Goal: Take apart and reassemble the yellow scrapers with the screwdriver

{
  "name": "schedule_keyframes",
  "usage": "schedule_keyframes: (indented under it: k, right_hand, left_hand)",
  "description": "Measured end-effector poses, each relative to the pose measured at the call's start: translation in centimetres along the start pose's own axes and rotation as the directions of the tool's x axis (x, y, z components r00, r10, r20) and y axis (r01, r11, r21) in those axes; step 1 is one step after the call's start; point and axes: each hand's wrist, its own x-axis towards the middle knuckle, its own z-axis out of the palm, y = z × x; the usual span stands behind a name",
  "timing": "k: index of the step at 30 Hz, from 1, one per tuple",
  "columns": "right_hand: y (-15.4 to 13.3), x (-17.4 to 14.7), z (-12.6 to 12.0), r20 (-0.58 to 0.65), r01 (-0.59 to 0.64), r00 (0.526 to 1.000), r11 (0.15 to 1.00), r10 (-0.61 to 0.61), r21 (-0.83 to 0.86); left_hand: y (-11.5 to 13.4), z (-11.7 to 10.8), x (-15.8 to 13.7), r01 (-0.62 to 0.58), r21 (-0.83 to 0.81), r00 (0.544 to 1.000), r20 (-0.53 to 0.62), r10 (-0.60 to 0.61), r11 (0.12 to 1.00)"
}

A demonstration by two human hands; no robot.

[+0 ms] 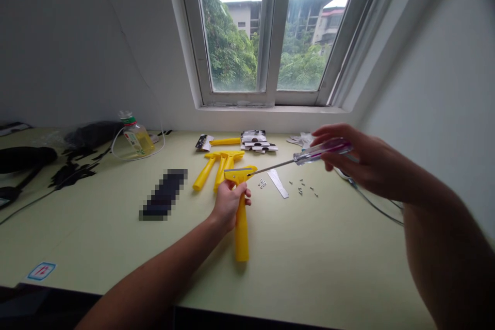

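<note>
My left hand [231, 203] is closed round the neck of a yellow scraper [242, 232], whose handle points down toward me. A thin metal blade lies along the top of its head. In my right hand [358, 160] is a screwdriver [319, 152] with a clear and purple handle, held by the fingertips. Its shaft slants down to the left, and the tip is at the right side of the scraper head; whether it sits in a screw I cannot tell. Small nuts [262, 183] and several screws [301, 188] lie to the right, with a flat whitish strip [278, 183] between them.
More yellow scrapers [219, 164] lie behind my left hand. Farther back are a packaged yellow scraper [224, 142] and stacked black-and-white packets [255, 140]. A bottle of yellow liquid [137, 136] stands at the back left. A dark pixelated object [164, 195] lies left; a cable [375, 209] runs right.
</note>
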Motion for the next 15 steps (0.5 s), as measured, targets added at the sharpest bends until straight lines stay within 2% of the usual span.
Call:
schedule_keyframes:
  k: [2, 6, 11, 15]
  right_hand:
    - [-0.1, 0.0, 0.0, -0.021, 0.032, 0.999, 0.999, -0.032, -0.022]
    - [-0.7, 0.1, 0.4, -0.144, 0.025, 0.989, 0.996, -0.037, -0.087]
    - [-0.6, 0.4, 1.1, -0.193, 0.011, 0.981, 0.999, -0.018, -0.042]
    - [-0.5, 0.1, 0.8, -0.323, 0.034, 0.946, 0.999, -0.022, 0.032]
  left_hand:
    - [-0.1, -0.1, 0.0, 0.004, 0.008, 1.0, 0.005, -0.004, 1.0]
    - [-0.3, -0.2, 0.0, 0.005, 0.03, 1.0, 0.009, -0.005, 1.0]
    - [-0.2, -0.2, 0.1, -0.007, 0.03, 1.0, 0.019, 0.007, 1.0]
    - [-0.1, -0.2, 0.1, 0.054, -0.033, 0.995, 0.09, -0.051, 0.998]
